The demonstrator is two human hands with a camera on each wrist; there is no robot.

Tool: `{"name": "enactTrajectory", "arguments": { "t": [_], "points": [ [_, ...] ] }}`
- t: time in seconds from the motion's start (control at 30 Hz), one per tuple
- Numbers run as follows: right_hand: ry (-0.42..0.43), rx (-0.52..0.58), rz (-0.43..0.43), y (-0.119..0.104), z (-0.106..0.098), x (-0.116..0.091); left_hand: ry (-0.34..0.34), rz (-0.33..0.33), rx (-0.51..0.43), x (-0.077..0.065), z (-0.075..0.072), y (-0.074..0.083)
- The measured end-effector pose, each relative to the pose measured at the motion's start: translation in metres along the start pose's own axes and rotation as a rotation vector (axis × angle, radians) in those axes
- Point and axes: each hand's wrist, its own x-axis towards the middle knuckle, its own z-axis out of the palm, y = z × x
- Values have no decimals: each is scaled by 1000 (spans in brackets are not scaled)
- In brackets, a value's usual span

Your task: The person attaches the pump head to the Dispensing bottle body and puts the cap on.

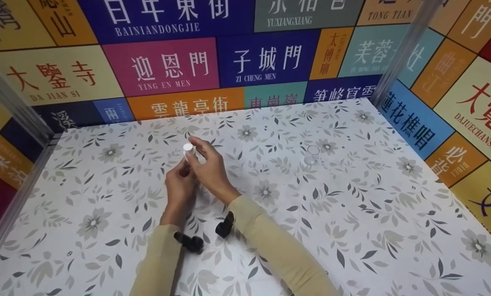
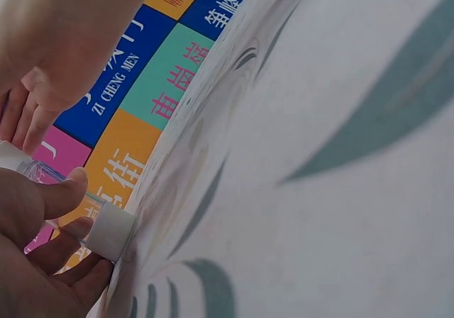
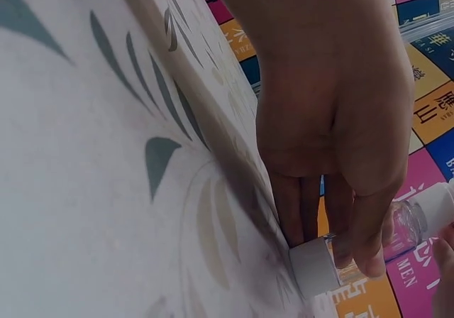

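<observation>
A small clear bottle (image 2: 53, 174) with a white cap (image 1: 188, 146) and a white base (image 2: 111, 231) stands on the table, toward its far left part. Low on the body, close to the base, my left hand (image 1: 180, 187) holds it between thumb and fingers; the right wrist view shows this left hand (image 3: 337, 105) from its other side. Up at the cap, my right hand (image 1: 210, 172) pinches with thumb and forefinger. Only a bit of the right hand (image 3: 444, 261) enters the right wrist view. The bottle's contents cannot be made out.
A small see-through cup-like thing (image 1: 310, 159) is on the table to the right of my hands. Leaf-patterned white covering spreads over the table (image 1: 373, 213). Panels with printed signs (image 1: 266, 61) rise behind and at both sides, with clear corner posts (image 1: 406, 49).
</observation>
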Motion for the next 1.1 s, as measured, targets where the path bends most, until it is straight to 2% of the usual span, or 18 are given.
{"name": "enactTrajectory", "arguments": {
  "t": [0.13, 0.2, 0.77, 0.9, 1.1],
  "points": [
    [-24, -32, -58, 2, -1, 1, 26, 45, 56, 0, 0, 1],
    [-27, -45, -66, 3, -1, 2, 25, 46, 58, 0, 0, 1],
    [21, -69, -40, 6, 1, 1, 4, -13, -9, 0, -1, 1],
    [15, -53, -42, 5, 2, 3, 2, -1, -10, 0, -2, -1],
    [-36, -35, -35, 3, 1, 2, 41, 39, 60, 0, -2, -1]
  ]
}}
